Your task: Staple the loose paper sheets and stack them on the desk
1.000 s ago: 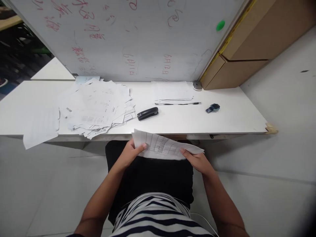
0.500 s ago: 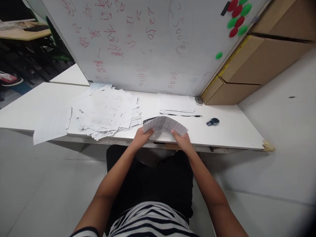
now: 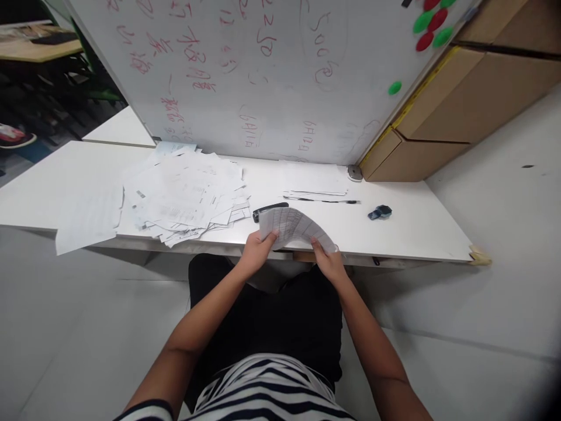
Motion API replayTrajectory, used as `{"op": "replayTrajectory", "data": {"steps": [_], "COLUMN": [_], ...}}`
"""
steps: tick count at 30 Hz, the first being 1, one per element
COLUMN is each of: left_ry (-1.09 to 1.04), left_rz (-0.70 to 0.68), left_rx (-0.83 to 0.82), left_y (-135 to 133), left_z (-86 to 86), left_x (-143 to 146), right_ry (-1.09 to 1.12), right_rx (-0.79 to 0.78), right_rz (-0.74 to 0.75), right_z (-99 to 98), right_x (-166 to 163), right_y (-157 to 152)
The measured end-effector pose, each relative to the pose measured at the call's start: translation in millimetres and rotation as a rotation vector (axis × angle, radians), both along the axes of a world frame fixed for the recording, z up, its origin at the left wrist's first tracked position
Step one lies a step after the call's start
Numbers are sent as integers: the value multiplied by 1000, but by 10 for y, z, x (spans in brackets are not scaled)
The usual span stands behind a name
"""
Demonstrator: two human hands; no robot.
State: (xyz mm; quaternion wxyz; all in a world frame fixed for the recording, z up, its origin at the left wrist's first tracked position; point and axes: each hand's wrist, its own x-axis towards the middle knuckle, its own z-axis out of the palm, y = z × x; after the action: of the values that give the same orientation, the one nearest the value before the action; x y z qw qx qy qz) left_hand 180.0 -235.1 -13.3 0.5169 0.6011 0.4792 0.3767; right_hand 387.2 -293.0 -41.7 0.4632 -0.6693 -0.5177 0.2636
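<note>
A printed paper [image 3: 291,225], bowed upward in the middle, is held at the desk's front edge; whether it is one sheet or more I cannot tell. My left hand [image 3: 258,252] pinches its left end, thumb on top. Its right end is gripped by my right hand [image 3: 328,263], the thumb pressing on the print. Just behind the paper lies a long black object that looks like a stapler [image 3: 270,209], partly covered by it. A loose, messy pile of papers [image 3: 184,193] lies to the left of my hands.
A whiteboard [image 3: 280,76] with red writing stands along the back of the white desk [image 3: 412,234]. In front of it lie white sheets [image 3: 313,178] and a thin black pen [image 3: 322,200]. A dark watch [image 3: 380,212] is on the right. Cardboard boxes [image 3: 438,99] are stacked at the back right.
Both hands have shifted slightly right with the paper, whose right end now dips lower. More of the black stapler-like object shows behind it. The camera view has tilted slightly.
</note>
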Motion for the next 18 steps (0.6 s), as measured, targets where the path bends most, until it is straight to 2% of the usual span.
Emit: {"op": "replayTrajectory", "data": {"steps": [2,5,8,10,13,16,18], "left_ry": [7,71,117,171,520,897,1012], "left_rz": [-32,-157,-190,-111,-1,-118,-203], "left_rx": [47,154,204,268,433,482,471], "left_y": [-99,-175,-32,188,575,857,951], "left_z": [93,226,276,250,150,44,9], "left_x": [61,132,181,211,257,288,285], "right_ry": [-28,-43,27,175,470,662,726], "right_rx": [20,81,8,-106,-183,-213,-270], "right_rz": [-51,-172,-216,-276,-355,-365,-349], "right_z": [23,73,45,-34,-170,-224,-204], "right_x": [24,102,210,271,319,335,347], "right_y": [-91,-303,-585,-764,-957,-1049,-1071]}}
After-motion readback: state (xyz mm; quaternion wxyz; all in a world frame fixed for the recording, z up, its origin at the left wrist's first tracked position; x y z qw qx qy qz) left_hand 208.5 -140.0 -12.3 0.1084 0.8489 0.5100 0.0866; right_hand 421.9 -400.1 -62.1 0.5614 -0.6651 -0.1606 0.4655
